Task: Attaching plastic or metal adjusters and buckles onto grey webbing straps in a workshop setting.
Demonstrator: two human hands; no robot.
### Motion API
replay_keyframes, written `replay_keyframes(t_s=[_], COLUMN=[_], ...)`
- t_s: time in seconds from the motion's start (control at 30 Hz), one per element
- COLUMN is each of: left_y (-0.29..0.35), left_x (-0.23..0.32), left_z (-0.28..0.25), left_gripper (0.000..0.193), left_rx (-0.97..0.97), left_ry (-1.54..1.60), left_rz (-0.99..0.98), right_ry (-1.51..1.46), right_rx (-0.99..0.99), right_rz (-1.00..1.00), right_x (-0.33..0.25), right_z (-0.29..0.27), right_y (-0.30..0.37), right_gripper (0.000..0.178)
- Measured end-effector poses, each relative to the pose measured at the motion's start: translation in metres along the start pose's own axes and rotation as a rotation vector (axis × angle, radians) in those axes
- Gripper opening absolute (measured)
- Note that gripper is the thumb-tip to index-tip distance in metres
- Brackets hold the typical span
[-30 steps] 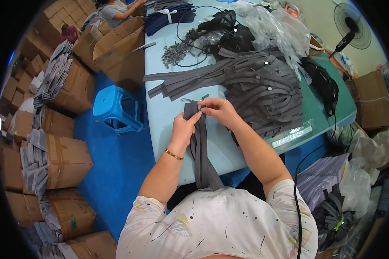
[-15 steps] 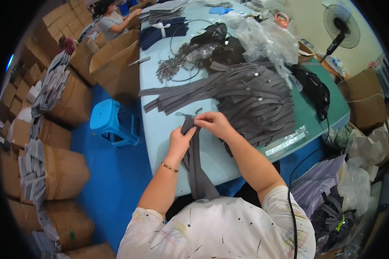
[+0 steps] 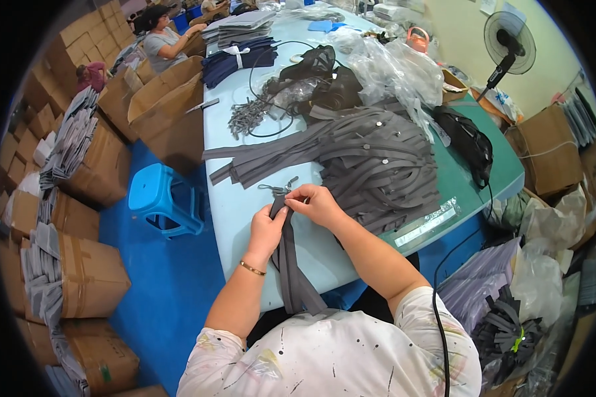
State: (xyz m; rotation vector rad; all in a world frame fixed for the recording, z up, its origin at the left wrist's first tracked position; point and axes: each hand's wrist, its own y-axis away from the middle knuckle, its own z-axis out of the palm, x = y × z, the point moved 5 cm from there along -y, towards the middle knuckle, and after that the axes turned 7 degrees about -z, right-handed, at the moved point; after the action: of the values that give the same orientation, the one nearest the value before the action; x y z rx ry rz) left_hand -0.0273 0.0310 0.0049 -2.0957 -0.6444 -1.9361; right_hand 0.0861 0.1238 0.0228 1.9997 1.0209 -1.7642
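My left hand and my right hand meet at the top end of a long dark grey fabric strap that hangs over the table's near edge toward my lap. Both pinch its upper end, where a small metal clip with a loop sticks out onto the light blue table. A gold bracelet circles my left wrist. Just right of my hands lies a big heap of grey straps with metal studs.
A pile of small grey metal parts, black cable and clear plastic bags lie farther back on the table. A blue plastic stool stands left on the blue floor. Cardboard boxes line the left; a fan stands right. Another person sits at the far end.
The view has shifted and my hands sit a little lower on the table; they stay on the strap's top end, fingers working at the clip.
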Motion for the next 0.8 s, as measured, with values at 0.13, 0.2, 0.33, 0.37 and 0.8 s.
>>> replay_keyframes(t_s=[0.13, 0.2, 0.33, 0.37, 0.8], left_y=[0.001, 0.002, 0.001, 0.001, -0.005], left_x=[0.001, 0.005, 0.003, 0.002, -0.004], left_z=[0.0, 0.0, 0.001, 0.0, -0.002], left_gripper=[0.019, 0.019, 0.019, 0.019, 0.019], left_rx=[-0.021, -0.04, -0.062, -0.048, -0.06], left_ry=[0.036, 0.054, 0.093, 0.088, 0.066], left_rz=[-0.06, -0.107, -0.1, -0.036, -0.027], right_ry=[0.05, 0.055, 0.051, 0.068, 0.083], right_rx=[0.023, 0.038, 0.029, 0.018, 0.019], right_rz=[-0.012, -0.022, -0.019, -0.038, -0.065], right_x=[-0.001, -0.002, -0.002, -0.003, -0.005], right_z=[-0.002, -0.003, -0.001, 0.001, -0.003], right_y=[0.001, 0.001, 0.002, 0.002, -0.001], right_gripper=[0.017, 0.016, 0.016, 0.016, 0.015])
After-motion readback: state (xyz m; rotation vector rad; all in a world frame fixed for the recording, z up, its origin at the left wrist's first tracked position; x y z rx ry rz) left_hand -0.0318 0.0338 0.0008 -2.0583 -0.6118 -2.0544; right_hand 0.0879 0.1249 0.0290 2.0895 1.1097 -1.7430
